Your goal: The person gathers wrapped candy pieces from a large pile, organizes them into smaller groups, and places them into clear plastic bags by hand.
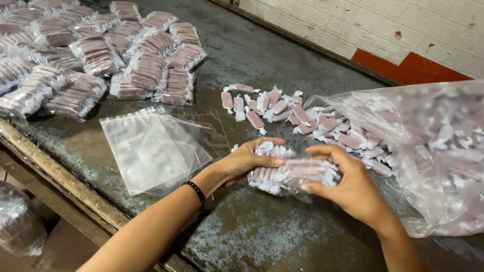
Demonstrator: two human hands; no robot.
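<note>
Both of my hands hold a small clear bag of wrapped pink candies (290,171) just above the worn metal table (251,235). My left hand (244,160) grips its left end, fingers curled over the top. My right hand (347,185) clasps the right end, thumb and fingers around the bag. A black band circles my left wrist. Loose wrapped candies (287,111) lie scattered right behind the hands. They spill from a big clear plastic sack (462,150) at the right, full of the same candies.
A stack of flat empty clear bags (151,147) lies left of my hands. Several filled candy packs (80,57) are piled at the far left. A full plastic bag (1,215) sits on the floor below the table edge. A white tiled wall (419,6) runs behind.
</note>
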